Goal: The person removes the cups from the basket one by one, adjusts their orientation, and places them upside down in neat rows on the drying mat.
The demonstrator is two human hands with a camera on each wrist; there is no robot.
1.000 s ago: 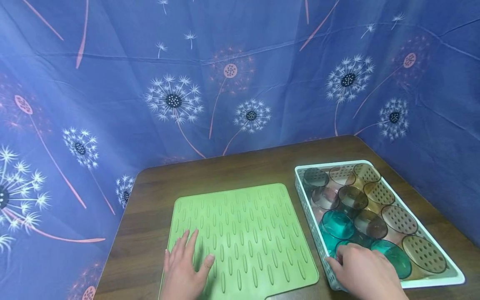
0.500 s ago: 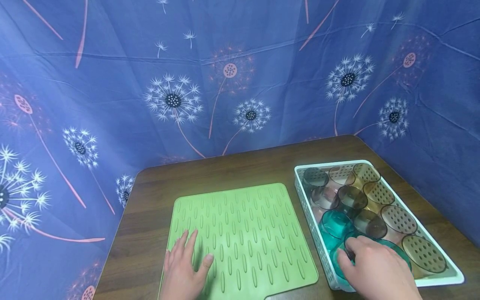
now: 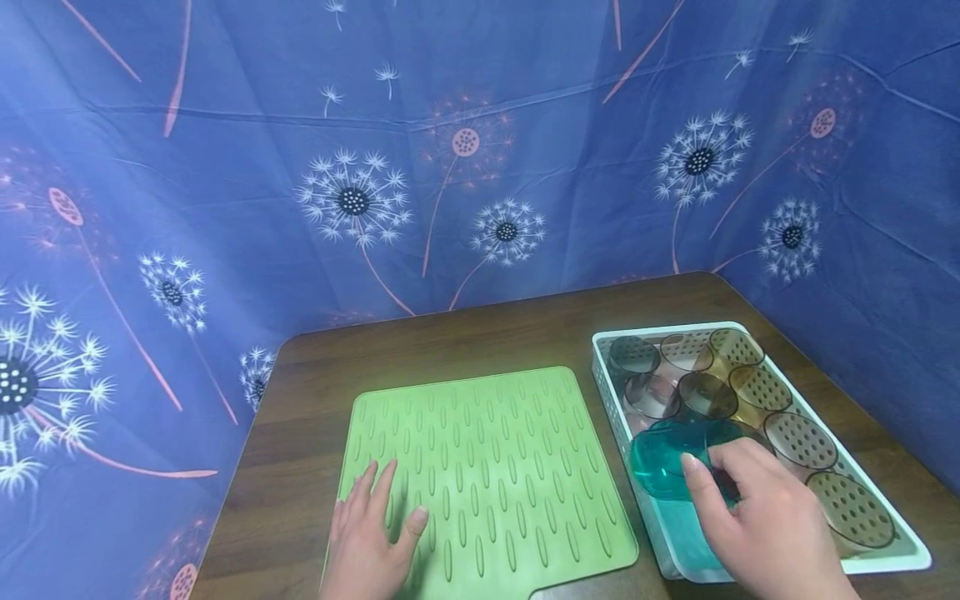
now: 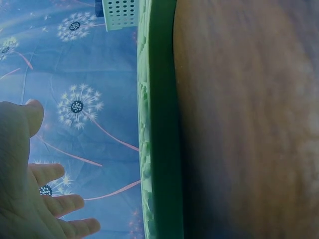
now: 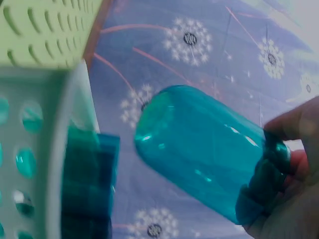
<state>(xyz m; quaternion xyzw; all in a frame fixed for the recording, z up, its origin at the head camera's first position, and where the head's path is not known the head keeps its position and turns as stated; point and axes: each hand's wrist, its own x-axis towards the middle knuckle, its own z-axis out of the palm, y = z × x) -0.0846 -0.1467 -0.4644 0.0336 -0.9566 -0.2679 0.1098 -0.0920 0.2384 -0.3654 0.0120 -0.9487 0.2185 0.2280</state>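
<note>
My right hand [image 3: 772, 517] grips a teal drinking glass [image 3: 663, 471] by its rim end, over the near part of a white perforated basket [image 3: 873, 565]. The glass lies tilted in the air, its rounded base pointing left and away, as the right wrist view shows the glass [image 5: 199, 149] above the basket wall [image 5: 35, 84]. Brown and pinkish tumblers [image 3: 707, 397] stand upright in the basket. My left hand [image 3: 371, 533] holds nothing, its fingers spread over the left side of a light green ridged mat [image 3: 491, 462]; the left wrist view shows the same hand [image 4: 30, 179].
A brown wooden table [image 3: 315, 433] bears both mat and basket, with the basket at the right. A blue dandelion-print cloth [image 3: 420, 200] hangs behind the table and along its sides.
My right hand has taken hold of a teal glass inside the basket and lifted it out, tipping its base to the left. My left hand has stayed in place.
</note>
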